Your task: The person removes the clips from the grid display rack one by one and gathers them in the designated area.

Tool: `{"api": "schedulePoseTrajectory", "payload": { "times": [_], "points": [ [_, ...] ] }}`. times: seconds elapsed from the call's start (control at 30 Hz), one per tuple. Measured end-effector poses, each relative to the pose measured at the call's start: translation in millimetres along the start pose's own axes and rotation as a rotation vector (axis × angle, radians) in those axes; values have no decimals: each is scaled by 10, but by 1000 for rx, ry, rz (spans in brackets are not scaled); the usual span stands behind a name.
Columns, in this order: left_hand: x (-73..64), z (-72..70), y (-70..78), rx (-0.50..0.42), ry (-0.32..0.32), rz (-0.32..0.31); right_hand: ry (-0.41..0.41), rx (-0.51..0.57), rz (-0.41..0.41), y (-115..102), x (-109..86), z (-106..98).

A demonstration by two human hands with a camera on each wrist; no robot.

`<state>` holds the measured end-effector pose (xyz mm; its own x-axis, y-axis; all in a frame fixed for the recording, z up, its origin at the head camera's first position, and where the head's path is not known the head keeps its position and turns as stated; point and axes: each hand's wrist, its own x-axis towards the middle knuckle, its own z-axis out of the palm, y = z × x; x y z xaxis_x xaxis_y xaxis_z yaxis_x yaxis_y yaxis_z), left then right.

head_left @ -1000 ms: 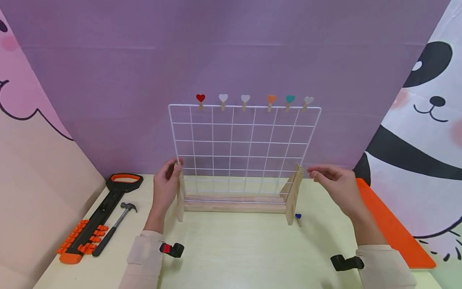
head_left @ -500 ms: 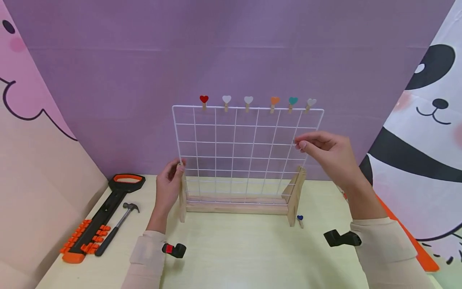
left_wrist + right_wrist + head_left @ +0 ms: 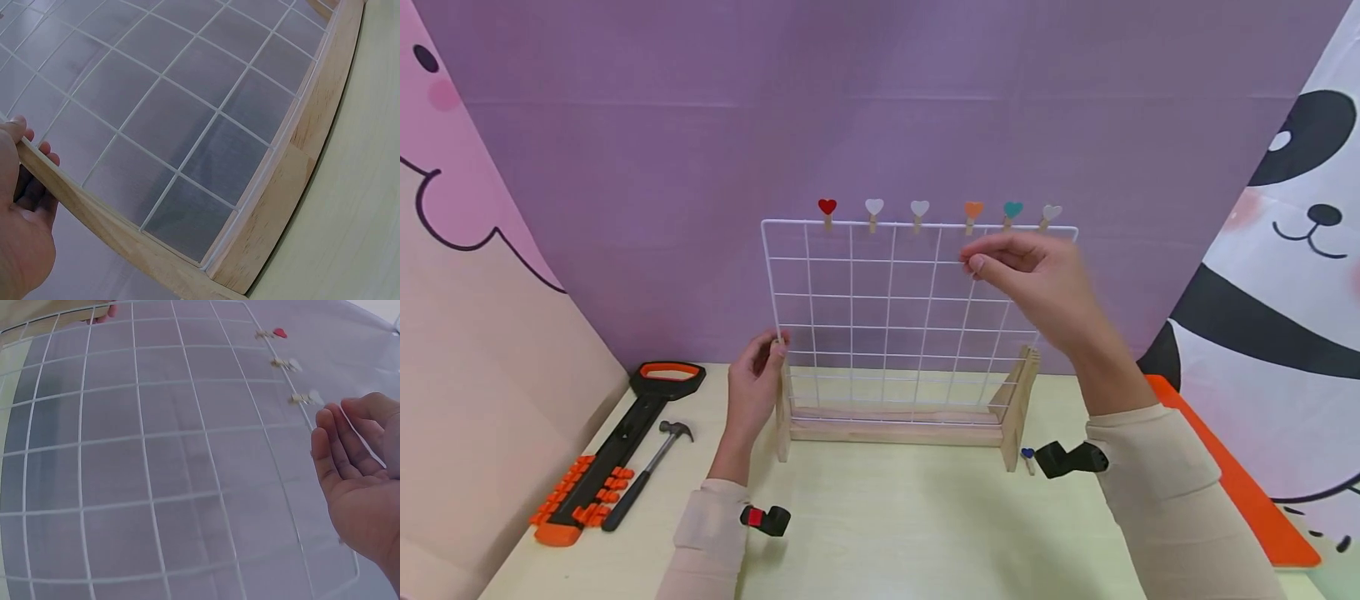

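Right hand close under the heart clips, left hand braced on the stand

The right hand's (image 3: 1037, 279) fingers are bent, thumb tip close to the fingertips; whether they pinch anything small cannot be told, and nothing shows in the palm. The fingertips overlap the upper right of the white wire grid (image 3: 852, 260) just below the orange heart clip (image 3: 973, 209); contact with the wire is unclear. The left hand (image 3: 755, 375) grips the left upright of the wooden stand (image 3: 1015, 408), thumb on one side, fingers curled round the other.

Along the top rail, left to right, sit a red heart clip (image 3: 827, 207), two white ones, the orange, a teal heart clip (image 3: 1013, 209) and another white. A blue heart clip (image 3: 1027, 455) lies on the table (image 3: 887, 517) beside the stand's right foot. Farther out, a hammer (image 3: 642, 481) and a black-and-orange tool (image 3: 619, 443) lie left, an orange board (image 3: 1236, 487) right.

A knuckle could knock the orange or teal clip askew, since the hand is so close beneath them. A push on the grid's tall upper part might tip the stand if the left grip loosened. A dropping wrist or sleeve could sweep the blue clip aside.
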<state>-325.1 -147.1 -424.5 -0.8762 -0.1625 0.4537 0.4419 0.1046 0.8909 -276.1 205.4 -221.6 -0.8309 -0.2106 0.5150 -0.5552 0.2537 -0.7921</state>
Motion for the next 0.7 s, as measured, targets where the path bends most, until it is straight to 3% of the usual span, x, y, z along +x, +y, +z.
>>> {"api": "schedulePoseTrajectory", "payload": {
  "times": [0.3,0.57,0.7],
  "points": [
    [4,18,-23,-2,6,18,-45,6,-46,-231,270,202],
    [12,31,-15,-16,3,16,-47,-72,-16,-417,414,324],
    [9,20,-20,-21,0,11,-56,-33,-18,-489,514,413]
  ]
}}
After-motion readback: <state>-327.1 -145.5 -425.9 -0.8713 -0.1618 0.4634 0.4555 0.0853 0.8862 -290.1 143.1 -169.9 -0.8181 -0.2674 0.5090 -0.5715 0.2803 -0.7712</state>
